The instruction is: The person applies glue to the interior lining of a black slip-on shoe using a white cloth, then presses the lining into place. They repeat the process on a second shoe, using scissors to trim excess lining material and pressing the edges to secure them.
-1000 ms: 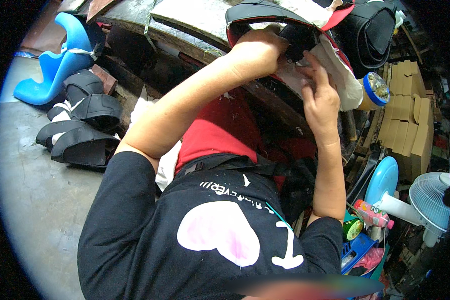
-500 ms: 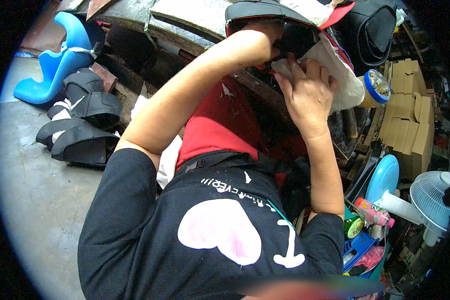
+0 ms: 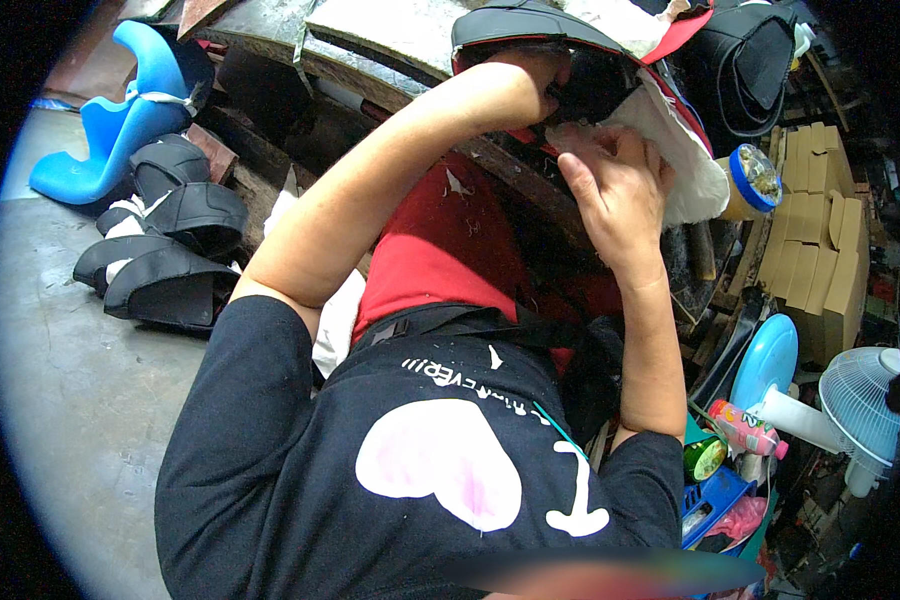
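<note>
You were working on a seat cushion (image 3: 570,40) at the top of the view: a curved black cover, smooth and slightly shiny, with a red edge and a thick slab of white foam (image 3: 685,165) showing on its underside, soft and fibrous at its torn rim. It rested on the edge of the worn grey desk (image 3: 390,30), above your red lap.

Your left hand (image 3: 555,75) reached up under the black cover. Its fingers were tucked behind the rim, so I cannot tell whether they were gripping or just pressing there. Your right hand (image 3: 615,185) lay against the white foam just below the cover, fingers together and curled onto the foam's edge, thumb alongside, holding that edge rather than spread flat. The two hands were close, with the seat directly between and above them.

To your left on the concrete floor (image 3: 80,400) lay a pile of black seat covers (image 3: 165,260), padded and folded, and beyond them a glossy blue moulded plastic seat (image 3: 120,120). To your right stood a jar with a blue lid (image 3: 750,180), stacked cardboard boxes (image 3: 815,240), a white fan (image 3: 860,400), and a blue basket (image 3: 715,495) of bottles.

The far part of the seat was cut off by the rim of the view, and the right side was dark and cluttered, hard to make out.
</note>
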Demonstrator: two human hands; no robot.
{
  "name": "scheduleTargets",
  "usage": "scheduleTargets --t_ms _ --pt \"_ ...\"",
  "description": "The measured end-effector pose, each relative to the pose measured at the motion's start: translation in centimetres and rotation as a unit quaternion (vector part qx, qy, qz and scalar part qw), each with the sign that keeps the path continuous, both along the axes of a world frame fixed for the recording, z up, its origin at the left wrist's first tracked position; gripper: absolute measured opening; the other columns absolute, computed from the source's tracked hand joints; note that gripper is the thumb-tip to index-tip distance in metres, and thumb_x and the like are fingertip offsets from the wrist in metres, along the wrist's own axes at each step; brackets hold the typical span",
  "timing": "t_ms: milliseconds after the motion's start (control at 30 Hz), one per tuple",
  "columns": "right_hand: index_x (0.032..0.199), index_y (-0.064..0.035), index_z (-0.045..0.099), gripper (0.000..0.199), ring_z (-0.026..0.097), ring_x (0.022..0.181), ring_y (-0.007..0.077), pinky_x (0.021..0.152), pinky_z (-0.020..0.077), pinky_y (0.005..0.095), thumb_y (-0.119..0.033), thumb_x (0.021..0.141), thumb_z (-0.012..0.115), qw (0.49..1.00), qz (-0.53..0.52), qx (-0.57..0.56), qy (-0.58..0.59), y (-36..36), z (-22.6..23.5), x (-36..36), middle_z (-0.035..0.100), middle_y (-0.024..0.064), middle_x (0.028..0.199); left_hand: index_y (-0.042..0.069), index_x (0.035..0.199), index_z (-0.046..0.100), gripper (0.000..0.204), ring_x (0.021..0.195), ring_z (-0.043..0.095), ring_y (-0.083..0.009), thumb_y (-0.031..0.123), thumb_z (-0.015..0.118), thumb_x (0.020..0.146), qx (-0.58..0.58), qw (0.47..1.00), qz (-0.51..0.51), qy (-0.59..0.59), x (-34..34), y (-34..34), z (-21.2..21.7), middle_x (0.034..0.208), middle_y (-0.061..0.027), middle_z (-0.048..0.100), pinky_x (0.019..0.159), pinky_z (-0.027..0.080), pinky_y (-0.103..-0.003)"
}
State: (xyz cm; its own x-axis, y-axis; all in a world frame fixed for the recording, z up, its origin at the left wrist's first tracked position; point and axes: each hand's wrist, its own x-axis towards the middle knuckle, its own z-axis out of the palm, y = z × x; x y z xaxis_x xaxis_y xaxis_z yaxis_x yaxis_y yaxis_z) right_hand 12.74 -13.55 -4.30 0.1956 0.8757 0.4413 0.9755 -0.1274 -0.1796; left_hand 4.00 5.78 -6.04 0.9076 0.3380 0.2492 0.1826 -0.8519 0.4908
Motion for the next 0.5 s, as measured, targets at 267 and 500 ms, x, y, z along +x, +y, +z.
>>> scheduleTargets --t_ms 267,500 --pt "0.118 -0.0246 0.074 0.042 0.051 0.109 0.0282 0.097 0.0324 0.0454 -0.052 0.089 0.061 0.999 0.012 -0.021 -0.041 0.4 -0.5 -1.3 0.06 0.0072 0.111 0.006 0.114 0.067 0.028 0.104 0.065 -0.0393 0.017 0.052 0.093 -0.03 0.997 0.019 0.068 0.6 -0.1 0.9 0.113 -0.023 0.067 0.09 0.051 -0.046" --pt "0.12 -0.0239 0.072 0.045 0.052 0.116 0.0309 0.1 0.0387 0.0432 -0.047 0.082 0.073 0.983 0.061 0.162 -0.063 -1.4 4.5 2.3 0.06 0.0073 0.122 0.004 0.118 0.066 0.032 0.104 0.064 -0.0422 0.014 0.049 0.093 0.009 0.999 -0.019 0.035 0.0 -0.7 1.5 0.112 -0.0269 0.066 0.091 0.051 -0.047"
